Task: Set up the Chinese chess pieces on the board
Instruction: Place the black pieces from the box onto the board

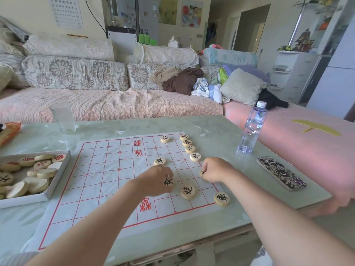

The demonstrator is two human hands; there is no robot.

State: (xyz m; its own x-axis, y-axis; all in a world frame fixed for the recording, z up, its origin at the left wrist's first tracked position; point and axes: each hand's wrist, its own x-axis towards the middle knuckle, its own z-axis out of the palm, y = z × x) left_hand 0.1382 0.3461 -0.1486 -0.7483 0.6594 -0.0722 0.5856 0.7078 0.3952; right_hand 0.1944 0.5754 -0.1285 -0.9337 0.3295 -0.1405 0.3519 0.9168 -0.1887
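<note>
The left hand (155, 181) holds 1 black piece (169, 182) in a narrow grip above the board (107, 169). The right hand (217, 169) pinches another piece (201, 172) at the board's right edge. Centre each piece on its line intersection before letting go.

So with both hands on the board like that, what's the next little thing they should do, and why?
Probably set down the piece in the left hand on its line crossing and let go. It carries black lettering like the other pieces already on the board's right half, and the right hand is busy with another piece at the edge.
</note>
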